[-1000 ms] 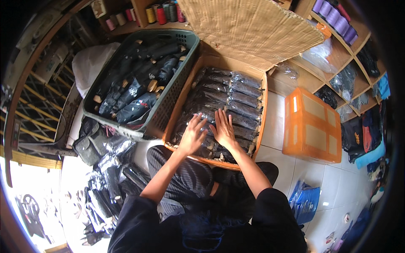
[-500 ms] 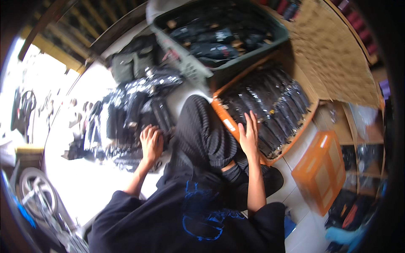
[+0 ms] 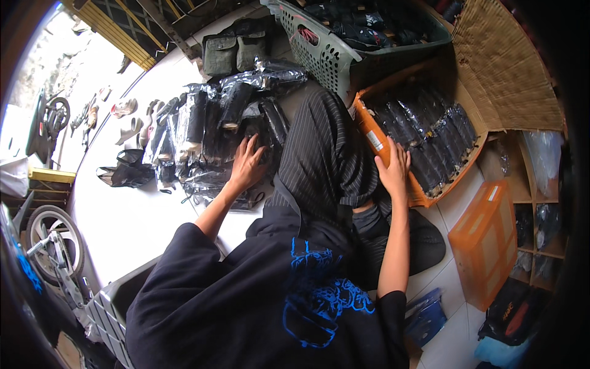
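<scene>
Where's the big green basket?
The basket is at the top of the head view, right of centre, with the grey bag on its left and the open box just below.

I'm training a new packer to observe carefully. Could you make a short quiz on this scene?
1. True or false: the right hand is at the edge of the open carton.

2. Multiple choice: the left hand is at a pile of plastic-wrapped dark bundles. Where does the pile lie?
A) on the floor
B) on a shelf
C) inside a basket

3. Fill in the blank: the closed box standing apart from the open carton has broad ____ strips across it.

Key: 1. True. 2. A. 3. Orange.
</scene>
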Tool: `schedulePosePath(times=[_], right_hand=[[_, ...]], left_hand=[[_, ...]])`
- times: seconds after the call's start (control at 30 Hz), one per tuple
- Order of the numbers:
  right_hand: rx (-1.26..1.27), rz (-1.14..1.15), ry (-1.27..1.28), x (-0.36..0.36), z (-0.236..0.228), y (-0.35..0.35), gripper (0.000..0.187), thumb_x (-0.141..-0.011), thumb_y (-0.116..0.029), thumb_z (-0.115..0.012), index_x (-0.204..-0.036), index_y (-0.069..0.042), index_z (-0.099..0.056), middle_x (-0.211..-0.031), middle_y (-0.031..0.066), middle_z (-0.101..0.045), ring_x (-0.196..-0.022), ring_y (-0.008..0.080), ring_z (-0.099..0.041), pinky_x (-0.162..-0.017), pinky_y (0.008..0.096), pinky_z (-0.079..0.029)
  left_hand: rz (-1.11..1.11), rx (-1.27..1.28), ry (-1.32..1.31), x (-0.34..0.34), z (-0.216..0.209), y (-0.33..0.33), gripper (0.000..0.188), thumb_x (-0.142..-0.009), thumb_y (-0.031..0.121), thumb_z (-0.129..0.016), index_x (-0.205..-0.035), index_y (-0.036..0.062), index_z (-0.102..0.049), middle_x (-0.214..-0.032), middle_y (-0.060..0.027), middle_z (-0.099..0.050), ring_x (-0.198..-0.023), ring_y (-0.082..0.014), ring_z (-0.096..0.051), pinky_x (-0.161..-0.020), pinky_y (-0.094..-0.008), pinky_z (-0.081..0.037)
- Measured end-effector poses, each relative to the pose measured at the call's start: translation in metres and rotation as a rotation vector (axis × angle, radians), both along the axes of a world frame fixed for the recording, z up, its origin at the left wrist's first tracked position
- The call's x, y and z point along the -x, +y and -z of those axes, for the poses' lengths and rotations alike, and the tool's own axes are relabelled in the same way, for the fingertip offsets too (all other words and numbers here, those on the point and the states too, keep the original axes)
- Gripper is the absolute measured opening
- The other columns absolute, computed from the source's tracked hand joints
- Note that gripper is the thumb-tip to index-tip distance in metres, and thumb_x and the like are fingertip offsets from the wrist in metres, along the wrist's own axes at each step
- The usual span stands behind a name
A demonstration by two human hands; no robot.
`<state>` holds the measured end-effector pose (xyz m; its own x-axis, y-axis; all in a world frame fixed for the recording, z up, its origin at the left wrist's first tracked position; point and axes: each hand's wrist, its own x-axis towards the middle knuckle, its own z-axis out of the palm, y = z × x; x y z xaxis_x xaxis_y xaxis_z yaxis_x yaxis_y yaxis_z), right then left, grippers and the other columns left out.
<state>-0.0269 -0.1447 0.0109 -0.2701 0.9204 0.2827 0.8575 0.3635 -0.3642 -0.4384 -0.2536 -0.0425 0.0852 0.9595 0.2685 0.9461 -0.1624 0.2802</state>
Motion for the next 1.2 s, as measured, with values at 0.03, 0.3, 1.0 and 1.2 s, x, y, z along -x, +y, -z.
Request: schedulePosePath(times=[0.03, 0.3, 1.0, 1.2], right_hand=[[0.009, 0.002, 0.014, -0.001, 0.000, 0.003, 0.066, -0.086, -0.027, -0.064, -0.144, -0.011, -0.037, -0.136, 0.0158, -0.049, -0.131, 0.0323, -0.040, -0.114, 0.0538, -0.019], [0.032, -0.024, 0.081, -0.004, 0.004, -0.003, 0.063, -0.086, -0.027, -0.064, -0.142, -0.011, -0.040, -0.129, 0.0175, -0.052, -0.125, 0.0343, -0.044, -0.112, 0.0516, -0.022], [0.174, 0.003, 0.639, 0.035, -0.055, -0.038, 0.052, -0.086, -0.020, -0.069, -0.131, -0.001, -0.050, -0.133, 0.0173, -0.051, -0.121, 0.0335, -0.051, -0.102, 0.0419, -0.040], [0.216, -0.168, 0.947, 0.082, -0.102, -0.047, 0.070, -0.078, -0.025, -0.079, -0.134, 0.001, -0.046, -0.132, 0.0179, -0.052, -0.124, 0.0300, -0.050, -0.103, 0.0384, -0.041]], left_hand=[[0.008, 0.003, 0.020, 0.002, 0.001, 0.001, 0.057, -0.068, 0.021, -0.075, -0.122, 0.0109, -0.058, -0.146, -0.0194, -0.033, -0.130, -0.0463, -0.034, -0.105, -0.0523, -0.036], [-0.283, 0.044, -0.078, -0.012, 0.004, 0.006, 0.082, -0.066, 0.026, -0.079, -0.137, 0.0083, -0.040, -0.141, -0.0291, -0.031, -0.121, -0.0463, -0.041, -0.098, -0.0513, -0.041], [-0.473, 0.239, -0.840, -0.053, -0.081, 0.093, 0.083, -0.075, 0.018, -0.064, -0.146, 0.0015, -0.025, -0.114, -0.0308, -0.060, -0.097, -0.0369, -0.065, -0.087, -0.0408, -0.050], [-0.157, 0.214, -1.357, -0.200, -0.169, 0.124, 0.081, -0.080, 0.004, -0.068, -0.145, 0.0091, -0.020, -0.115, -0.0161, -0.051, -0.091, -0.0193, -0.059, -0.076, -0.0305, -0.052]])
